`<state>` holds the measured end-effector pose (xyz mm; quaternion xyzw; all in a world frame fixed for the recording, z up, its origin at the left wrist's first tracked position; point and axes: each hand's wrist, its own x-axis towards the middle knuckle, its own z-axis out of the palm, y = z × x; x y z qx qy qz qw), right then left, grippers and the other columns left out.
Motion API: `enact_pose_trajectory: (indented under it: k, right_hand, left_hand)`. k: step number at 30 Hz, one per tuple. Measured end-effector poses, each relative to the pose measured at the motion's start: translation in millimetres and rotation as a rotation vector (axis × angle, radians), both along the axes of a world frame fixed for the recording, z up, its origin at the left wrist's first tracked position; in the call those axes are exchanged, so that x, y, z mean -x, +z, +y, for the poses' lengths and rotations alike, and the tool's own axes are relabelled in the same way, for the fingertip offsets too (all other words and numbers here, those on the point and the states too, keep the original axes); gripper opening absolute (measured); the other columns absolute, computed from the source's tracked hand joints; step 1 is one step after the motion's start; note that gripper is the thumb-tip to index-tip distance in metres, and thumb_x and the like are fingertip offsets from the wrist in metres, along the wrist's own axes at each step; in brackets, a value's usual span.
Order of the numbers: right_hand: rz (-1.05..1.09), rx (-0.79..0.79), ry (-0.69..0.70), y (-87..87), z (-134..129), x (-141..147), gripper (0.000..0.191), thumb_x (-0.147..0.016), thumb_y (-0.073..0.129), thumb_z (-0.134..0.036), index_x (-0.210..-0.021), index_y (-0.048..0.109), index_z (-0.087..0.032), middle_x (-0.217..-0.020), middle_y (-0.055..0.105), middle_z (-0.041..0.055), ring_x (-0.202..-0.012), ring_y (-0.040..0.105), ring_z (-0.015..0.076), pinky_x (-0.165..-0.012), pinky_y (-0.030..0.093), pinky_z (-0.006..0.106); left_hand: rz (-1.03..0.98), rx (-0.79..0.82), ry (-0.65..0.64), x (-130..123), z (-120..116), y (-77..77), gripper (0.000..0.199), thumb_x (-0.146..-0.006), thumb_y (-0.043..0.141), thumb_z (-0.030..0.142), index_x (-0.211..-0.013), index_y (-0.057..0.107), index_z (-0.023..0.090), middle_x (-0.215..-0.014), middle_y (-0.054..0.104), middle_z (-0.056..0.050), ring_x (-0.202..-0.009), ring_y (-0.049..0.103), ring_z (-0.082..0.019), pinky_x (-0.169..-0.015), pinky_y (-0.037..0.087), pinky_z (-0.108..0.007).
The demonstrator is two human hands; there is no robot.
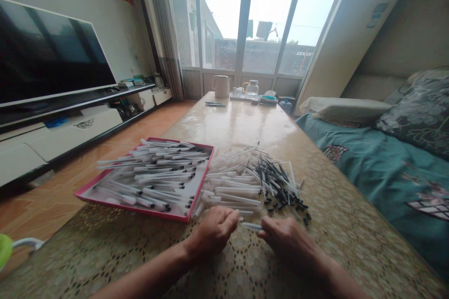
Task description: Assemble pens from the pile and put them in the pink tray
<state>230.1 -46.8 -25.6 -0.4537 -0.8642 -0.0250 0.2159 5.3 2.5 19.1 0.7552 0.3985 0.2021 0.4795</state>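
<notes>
Okay, from my feed: closest in are the two hands, nearly together over the lace cloth [245, 266] but not touching. The right hand [286, 240] looks pinched on a white tube [251, 226], probably a pen barrel, and the left hand [212, 231] is curled just beside the tube's free end. Can't tell if the left is holding anything, since its fingers hide that. The tube lies flat, its long axis running left to right across my view, free end pointing at the left hand.

Main worry from here: it's slim and round, so a loose pinch could drop it and send it rolling. Right behind sits the pile of barrels [233, 191], with black refills [277, 180] and loose black tips [284, 208] beside it, and one knuckle bump would scatter those. Left of that, the pink tray [140, 209] of pens [154, 173] seems to overhang the table [245, 121], so a nudge could tip it. Farther off are a white jug [221, 86] and a glass teapot [252, 89].
</notes>
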Motion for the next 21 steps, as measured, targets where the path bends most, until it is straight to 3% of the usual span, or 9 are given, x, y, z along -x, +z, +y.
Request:
enact_pose_trajectory:
  k: [2,3,6,8,11,13,17,21]
  right_hand:
    - [0.04,0.006,-0.058,-0.2,2,-7,0.04,-0.1,0.023,-0.039,-0.071,0.044,-0.021,-0.053,0.053,-0.0027,-0.042,0.045,0.0086,-0.045,0.025,0.022]
    - [0.052,0.015,-0.086,0.4,3,-9,0.04,-0.099,0.024,-0.039,-0.071,0.044,-0.021,-0.053,0.053,-0.0027,-0.043,0.046,0.0088,-0.045,0.027,0.022]
    - [0.07,0.061,-0.129,3.6,4,-11,0.035,-0.099,0.028,-0.037,-0.072,0.043,-0.021,-0.056,0.054,-0.0027,-0.045,0.048,0.0097,-0.047,0.029,0.022]
    - [0.083,0.093,-0.145,5.6,3,-9,0.032,-0.098,0.028,-0.035,-0.074,0.043,-0.022,-0.059,0.055,-0.002,-0.048,0.051,0.0109,-0.049,0.031,0.022]
    - [0.079,0.113,-0.165,6.1,1,-5,0.03,-0.098,0.029,-0.033,-0.075,0.044,-0.021,-0.061,0.055,-0.0009,-0.052,0.054,0.0126,-0.051,0.033,0.022]
    - [0.071,0.115,-0.169,5.7,0,-4,0.029,-0.098,0.028,-0.033,-0.076,0.044,-0.021,-0.061,0.055,-0.0005,-0.053,0.055,0.0131,-0.052,0.033,0.023]
    - [0.064,0.106,-0.149,10.1,0,0,0.027,-0.097,0.03,-0.029,-0.077,0.046,-0.021,-0.064,0.057,0.0003,-0.054,0.055,0.0128,-0.053,0.034,0.022]
    - [0.077,0.161,-0.103,19.0,-4,12,0.022,-0.096,0.034,-0.026,-0.082,0.05,-0.02,-0.069,0.06,0.0004,-0.057,0.056,0.0119,-0.053,0.033,0.021]
  left_hand:
    - [-0.055,0.119,0.089,5,3,2.7,0.048,-0.086,0.022,0.057,-0.053,0.027,0.023,-0.04,0.025,0.008,-0.034,0.024,-0.009,-0.038,0.02,-0.022]
    - [-0.059,0.101,0.11,6,4,5.0,0.049,-0.087,0.021,0.057,-0.053,0.031,0.023,-0.039,0.027,0.008,-0.033,0.026,-0.009,-0.037,0.021,-0.022]
    - [-0.04,-0.154,0.187,11,7,13.1,0.044,-0.087,0.038,0.05,-0.059,0.052,0.019,-0.046,0.045,0.004,-0.044,0.044,-0.011,-0.045,0.032,-0.022]
    - [-0.037,-0.313,0.301,14,11,15.5,0.034,-0.087,0.044,0.042,-0.077,0.064,0.017,-0.059,0.058,0.0,-0.057,0.054,-0.015,-0.054,0.039,-0.023]
    - [-0.086,-0.379,0.477,20,20,12.3,0.036,-0.088,0.046,0.035,-0.116,0.057,0.015,-0.077,0.066,-0.004,-0.064,0.06,-0.017,-0.059,0.045,-0.026]
    - [-0.11,-0.391,0.511,24,23,8.4,0.045,-0.086,0.048,0.031,-0.128,0.047,0.015,-0.084,0.065,-0.005,-0.065,0.061,-0.017,-0.059,0.047,-0.027]
    - [-0.163,-0.323,0.419,18,12,1.9,0.04,-0.084,0.051,0.026,-0.122,0.051,0.017,-0.085,0.062,-0.004,-0.06,0.058,-0.013,-0.058,0.048,-0.026]
    - [-0.326,0.124,0.162,0,-7,-7.4,0.034,-0.078,0.061,0.028,-0.109,0.054,0.016,-0.076,0.06,-0.001,-0.056,0.059,-0.013,-0.05,0.047,-0.023]
